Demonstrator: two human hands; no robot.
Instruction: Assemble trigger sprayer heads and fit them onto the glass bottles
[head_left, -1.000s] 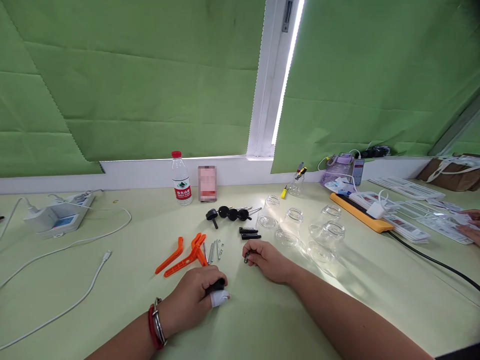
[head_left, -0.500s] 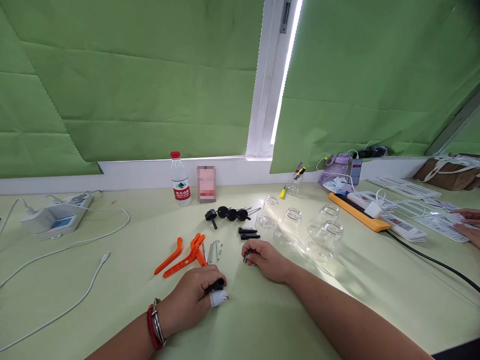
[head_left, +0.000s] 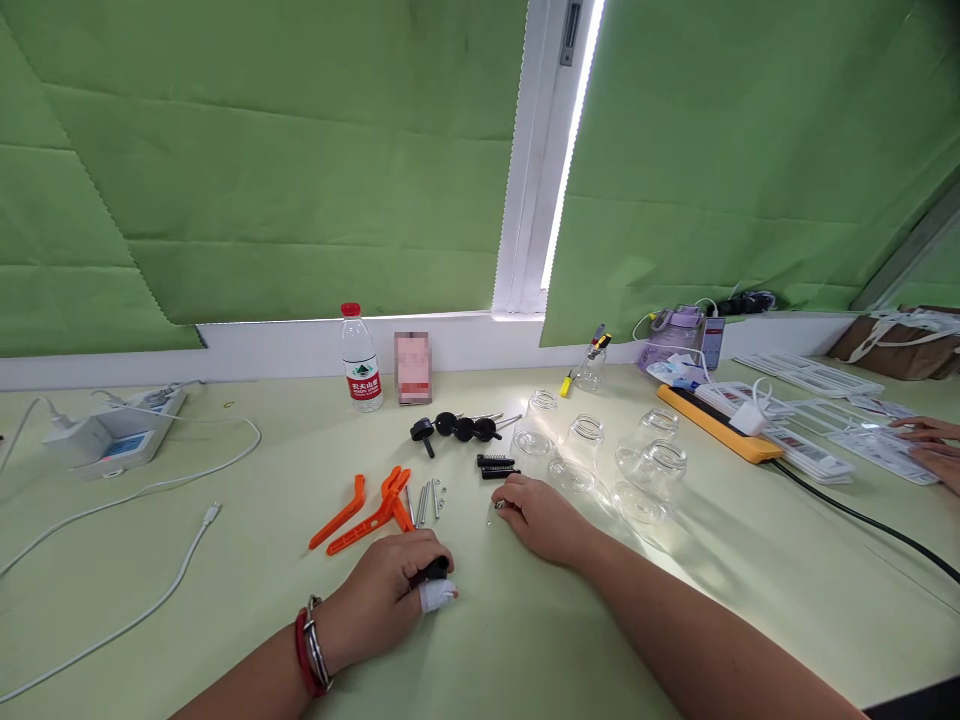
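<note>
The left hand [head_left: 381,594] curls around a black tube [head_left: 433,571], one end exposed, seemingly for access; over the tabletop [head_left: 510,645], the right hand [head_left: 543,520] pinches a small metallic piece [head_left: 500,505], near black spring parts [head_left: 499,474] grouped probably for easy reach

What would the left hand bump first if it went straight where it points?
Probably the right hand, though a tiny speck on the table before it may come first; how high the left hand sits is unclear.
</note>
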